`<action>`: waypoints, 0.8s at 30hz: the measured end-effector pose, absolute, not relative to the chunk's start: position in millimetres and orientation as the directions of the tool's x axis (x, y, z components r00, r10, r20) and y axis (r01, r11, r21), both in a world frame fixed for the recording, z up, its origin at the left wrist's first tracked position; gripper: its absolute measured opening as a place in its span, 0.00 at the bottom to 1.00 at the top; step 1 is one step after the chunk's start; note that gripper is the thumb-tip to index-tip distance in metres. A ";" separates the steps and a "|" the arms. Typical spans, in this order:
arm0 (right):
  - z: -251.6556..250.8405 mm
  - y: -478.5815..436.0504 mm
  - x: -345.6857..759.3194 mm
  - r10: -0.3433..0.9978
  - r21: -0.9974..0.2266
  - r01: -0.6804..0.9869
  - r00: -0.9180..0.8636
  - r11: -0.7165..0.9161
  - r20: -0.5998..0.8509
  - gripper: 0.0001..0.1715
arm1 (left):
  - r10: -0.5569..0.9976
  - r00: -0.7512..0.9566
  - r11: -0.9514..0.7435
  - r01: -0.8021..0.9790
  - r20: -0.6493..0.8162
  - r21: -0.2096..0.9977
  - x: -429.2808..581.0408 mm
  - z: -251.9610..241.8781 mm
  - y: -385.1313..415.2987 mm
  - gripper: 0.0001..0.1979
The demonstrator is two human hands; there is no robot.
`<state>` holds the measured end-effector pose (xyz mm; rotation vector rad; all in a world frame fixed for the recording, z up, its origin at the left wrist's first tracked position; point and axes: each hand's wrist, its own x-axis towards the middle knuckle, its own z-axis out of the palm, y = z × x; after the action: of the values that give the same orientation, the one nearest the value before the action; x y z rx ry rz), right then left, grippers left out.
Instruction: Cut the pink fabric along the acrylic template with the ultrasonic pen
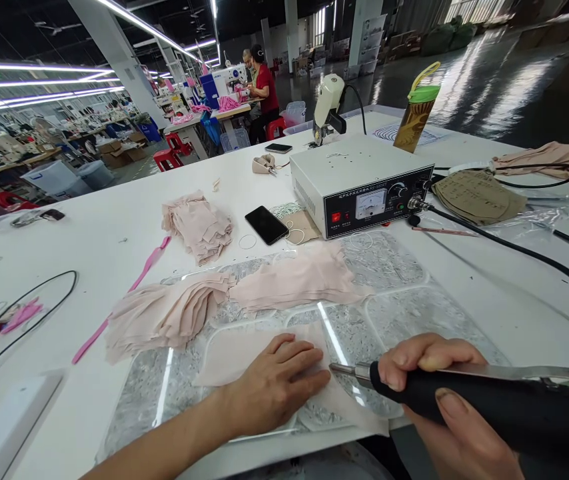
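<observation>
My left hand (284, 380) lies flat, fingers stretched out, pressing a pale pink fabric piece (232, 350) on the grey marbled mat (399, 320). In my right hand (449, 380) is a black ultrasonic handpiece (414, 390), its fingers wrapped round the body. The pointed metal tip of the handpiece touches or hovers just beside the fabric, right of my left fingertips; which of the two I cannot tell. Part of the fabric trails toward the front edge of the mat. Behind my left hand lie a fanned stack of pink pieces (164, 313) and a flatter stack (299, 277).
A white control box (364, 180) with a dial stands behind the mat, its thick black cable (514, 247) running right. Around it are a phone (267, 225), a bottle (417, 120), brown patterns (479, 197) and a fabric heap (197, 227). Two people sit at sewing machines further back.
</observation>
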<state>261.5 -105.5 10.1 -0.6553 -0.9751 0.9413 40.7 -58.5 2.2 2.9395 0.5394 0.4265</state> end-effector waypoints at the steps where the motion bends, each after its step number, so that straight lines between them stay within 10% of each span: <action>1: 11.2 -104.7 260.8 0.885 -0.819 -0.340 0.238 0.461 0.400 0.03 | 0.363 0.897 -0.929 0.330 0.251 0.166 40.6 1.8 -58.1 0.12; 24: -11.6 -144.7 276.1 0.925 -0.802 -0.473 0.279 0.365 0.256 0.09 | 0.422 0.866 -0.905 0.420 0.270 0.068 52.0 -0.2 -90.0 0.13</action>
<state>276.1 -144.7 -11.6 -0.6723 -0.8112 1.0383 52.0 -90.0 -0.2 3.0270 0.6830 0.4406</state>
